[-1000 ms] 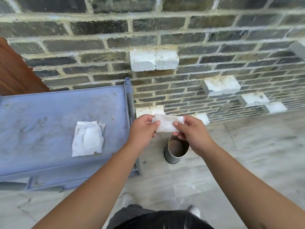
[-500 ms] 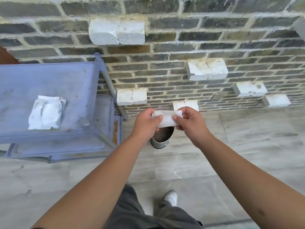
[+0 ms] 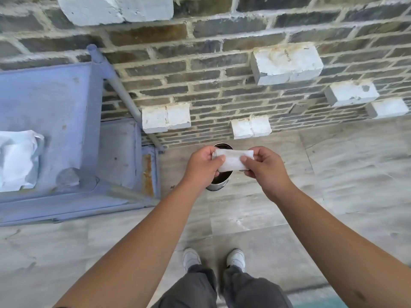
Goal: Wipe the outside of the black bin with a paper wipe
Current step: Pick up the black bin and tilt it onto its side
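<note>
While my left hand and right hand pinch the folded white paper wipe, I should open it flat before stooping to the dark round metal bin directly beneath, at my shoes' twelve o'clock.

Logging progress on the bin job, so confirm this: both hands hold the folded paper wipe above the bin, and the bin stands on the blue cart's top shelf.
One detail is wrong. In the head view the bin stands on the stone floor beside the blue cart, not on its shelf. The rest holds: left hand and right hand hold the folded paper wipe above it.
</note>
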`<state>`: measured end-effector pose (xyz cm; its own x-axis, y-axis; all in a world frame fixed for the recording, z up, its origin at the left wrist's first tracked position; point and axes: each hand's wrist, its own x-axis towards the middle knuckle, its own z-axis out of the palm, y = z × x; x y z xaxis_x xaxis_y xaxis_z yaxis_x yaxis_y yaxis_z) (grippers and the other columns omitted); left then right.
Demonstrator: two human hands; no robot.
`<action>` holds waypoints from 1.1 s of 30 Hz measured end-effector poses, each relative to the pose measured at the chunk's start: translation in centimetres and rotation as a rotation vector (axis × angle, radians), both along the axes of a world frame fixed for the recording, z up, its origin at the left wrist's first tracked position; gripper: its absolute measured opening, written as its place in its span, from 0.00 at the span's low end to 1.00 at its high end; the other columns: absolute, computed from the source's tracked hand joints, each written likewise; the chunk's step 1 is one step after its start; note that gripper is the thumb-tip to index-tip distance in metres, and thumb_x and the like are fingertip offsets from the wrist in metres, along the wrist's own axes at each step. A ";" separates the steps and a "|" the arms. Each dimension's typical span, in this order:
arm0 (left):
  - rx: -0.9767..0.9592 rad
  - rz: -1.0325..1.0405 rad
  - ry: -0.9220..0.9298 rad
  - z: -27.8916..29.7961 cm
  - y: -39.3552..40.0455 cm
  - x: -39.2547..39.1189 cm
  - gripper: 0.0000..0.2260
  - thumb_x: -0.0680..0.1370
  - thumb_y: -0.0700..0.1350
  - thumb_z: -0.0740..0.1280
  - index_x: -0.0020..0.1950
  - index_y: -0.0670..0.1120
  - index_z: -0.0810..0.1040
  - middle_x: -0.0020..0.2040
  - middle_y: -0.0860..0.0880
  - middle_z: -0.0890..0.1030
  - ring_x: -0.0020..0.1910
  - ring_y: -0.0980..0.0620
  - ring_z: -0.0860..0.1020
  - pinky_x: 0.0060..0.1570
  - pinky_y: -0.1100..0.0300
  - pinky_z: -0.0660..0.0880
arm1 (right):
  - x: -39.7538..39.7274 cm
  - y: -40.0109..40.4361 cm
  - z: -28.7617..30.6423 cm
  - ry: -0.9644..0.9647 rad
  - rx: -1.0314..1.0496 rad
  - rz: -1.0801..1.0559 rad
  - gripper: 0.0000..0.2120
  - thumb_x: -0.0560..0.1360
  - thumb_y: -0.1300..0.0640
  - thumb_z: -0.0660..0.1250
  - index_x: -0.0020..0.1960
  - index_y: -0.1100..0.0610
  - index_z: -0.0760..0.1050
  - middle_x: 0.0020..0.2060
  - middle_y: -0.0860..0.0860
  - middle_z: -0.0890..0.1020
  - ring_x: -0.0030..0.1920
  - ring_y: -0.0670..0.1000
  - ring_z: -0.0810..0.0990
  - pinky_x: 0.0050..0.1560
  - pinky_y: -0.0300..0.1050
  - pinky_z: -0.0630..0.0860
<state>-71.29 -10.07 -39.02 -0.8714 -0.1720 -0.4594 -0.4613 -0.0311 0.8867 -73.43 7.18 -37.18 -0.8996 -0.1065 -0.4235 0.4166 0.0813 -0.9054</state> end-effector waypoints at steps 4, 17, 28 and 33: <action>0.004 0.021 -0.008 -5.8 0.2 -1.7 0.03 0.73 0.43 0.69 0.42 0.51 0.79 0.34 0.55 0.82 0.30 0.57 0.77 0.29 0.64 0.72 | -1.9 0.1 -6.0 -0.028 -0.028 0.000 0.03 0.75 0.63 0.69 0.44 0.57 0.76 0.30 0.44 0.79 0.33 0.42 0.79 0.34 0.36 0.77; -0.023 0.107 -0.003 -37.2 4.2 -8.0 0.06 0.77 0.38 0.68 0.44 0.49 0.78 0.35 0.53 0.80 0.28 0.60 0.74 0.32 0.63 0.74 | -8.8 2.0 -39.3 -0.108 -0.184 -0.049 0.05 0.75 0.61 0.68 0.50 0.55 0.75 0.41 0.49 0.83 0.42 0.46 0.83 0.38 0.38 0.78; -0.441 -0.229 0.120 -51.6 3.4 -9.4 0.04 0.78 0.50 0.64 0.49 0.52 0.78 0.37 0.54 0.83 0.36 0.57 0.81 0.42 0.55 0.78 | -11.7 2.5 -53.3 -0.155 -0.311 -0.040 0.06 0.75 0.63 0.68 0.52 0.57 0.78 0.42 0.52 0.84 0.41 0.48 0.83 0.36 0.38 0.77; -1.126 -0.650 0.221 -54.4 3.2 -5.7 0.27 0.69 0.72 0.53 0.58 0.57 0.74 0.46 0.59 0.82 0.46 0.55 0.80 0.40 0.57 0.71 | -13.1 2.5 -54.0 -0.117 -0.274 0.003 0.11 0.75 0.62 0.69 0.57 0.59 0.76 0.42 0.53 0.83 0.35 0.47 0.82 0.30 0.37 0.76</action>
<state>-76.98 -6.87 -93.39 -0.9774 0.1119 -0.1796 0.0453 0.9397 0.3391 -86.51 9.73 -91.21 -0.8457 -0.2339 -0.4796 0.5197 -0.1576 -0.8397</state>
